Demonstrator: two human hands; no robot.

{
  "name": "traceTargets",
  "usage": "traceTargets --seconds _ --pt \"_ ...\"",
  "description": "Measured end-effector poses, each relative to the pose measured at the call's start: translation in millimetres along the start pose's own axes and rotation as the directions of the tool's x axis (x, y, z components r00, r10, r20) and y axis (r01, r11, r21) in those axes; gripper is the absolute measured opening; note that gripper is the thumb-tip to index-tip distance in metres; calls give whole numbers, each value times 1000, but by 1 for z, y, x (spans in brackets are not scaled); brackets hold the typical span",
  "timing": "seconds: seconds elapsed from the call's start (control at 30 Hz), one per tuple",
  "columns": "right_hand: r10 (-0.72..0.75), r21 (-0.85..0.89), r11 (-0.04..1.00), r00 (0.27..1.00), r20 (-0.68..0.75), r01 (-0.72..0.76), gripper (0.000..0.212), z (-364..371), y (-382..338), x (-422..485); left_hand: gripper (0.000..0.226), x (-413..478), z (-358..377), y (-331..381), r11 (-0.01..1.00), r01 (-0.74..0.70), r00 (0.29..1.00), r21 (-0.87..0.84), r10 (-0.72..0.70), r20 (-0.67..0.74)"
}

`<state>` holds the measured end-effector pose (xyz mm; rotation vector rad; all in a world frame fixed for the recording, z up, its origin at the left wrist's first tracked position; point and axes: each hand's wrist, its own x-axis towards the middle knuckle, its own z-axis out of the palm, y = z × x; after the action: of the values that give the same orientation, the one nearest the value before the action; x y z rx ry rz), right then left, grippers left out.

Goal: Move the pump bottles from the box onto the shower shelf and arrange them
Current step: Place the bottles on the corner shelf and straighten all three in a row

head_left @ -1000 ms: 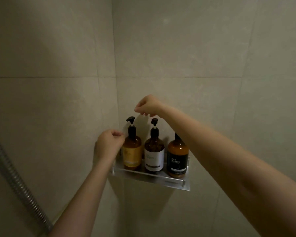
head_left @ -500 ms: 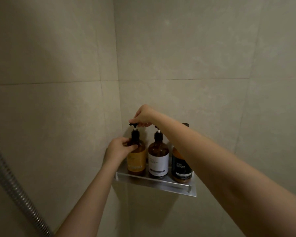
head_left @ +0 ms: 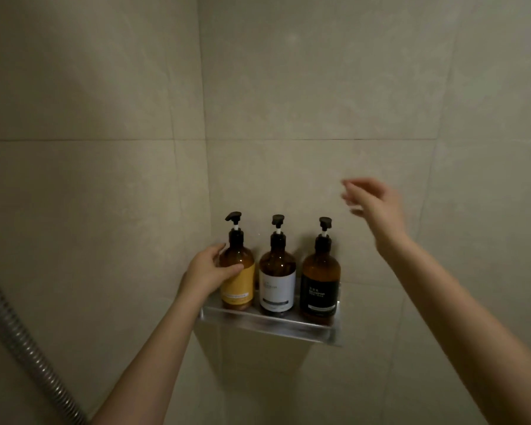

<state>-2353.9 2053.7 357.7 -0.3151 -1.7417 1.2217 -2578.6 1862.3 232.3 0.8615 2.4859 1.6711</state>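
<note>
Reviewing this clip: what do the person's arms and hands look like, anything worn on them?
Both arms are bare along all that shows, with no sleeve in view. The left hand and right hand wear no gloves. No watch, bracelet or ring is visible, though the right hand's fingers are motion-blurred, so a small ring there could go unseen.

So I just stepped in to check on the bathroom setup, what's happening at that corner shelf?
A person is arranging three amber pump bottles on the metal shower shelf. All three stand upright in a row. The left hand is wrapped around the yellow-label bottle at the left end. The right hand is open in the air, up and to the right of the black-label bottle, holding nothing. The white-label bottle in the middle is untouched.
</note>
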Motion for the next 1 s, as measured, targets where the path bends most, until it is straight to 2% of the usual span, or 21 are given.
traceTargets --seconds 0.07,0.13,0.23,0.33,0.4,0.57,0.77,1.0 --pt "158 -68 985 987 -30 -160 25 -26 36 -19 88 -1 2 -2 1000 12 1000 -20 -11 13" --pt "326 -185 931 945 36 -314 41 -38 71 -36 88 -1 3 -4 999 19 1000 -46 -18 17" --pt "441 -333 865 885 151 -374 62 -35 105 -57 81 -1 3 -6 995 1 1000 -101 -1 1" --pt "417 -392 869 872 254 -302 73 -21 122 -64 79 -1 3 -7 993 -10 1000 -117 10 1" --pt "393 -380 882 878 272 -278 73 -10 129 -65 79 -1 3 -8 992 -6 1000 -129 6 -3" --pt "340 -389 881 932 128 -268 70 6 142 -67 84 -3 3 -10 987 13 1000 -160 -16 -13" --pt "309 -422 874 946 100 -241 61 16 142 -69 81 -7 4 -8 988 28 999 -151 -33 -30" --pt "332 -439 859 939 88 -263 64 20 142 -66 82 -7 6 -8 987 50 999 -154 -52 -11"
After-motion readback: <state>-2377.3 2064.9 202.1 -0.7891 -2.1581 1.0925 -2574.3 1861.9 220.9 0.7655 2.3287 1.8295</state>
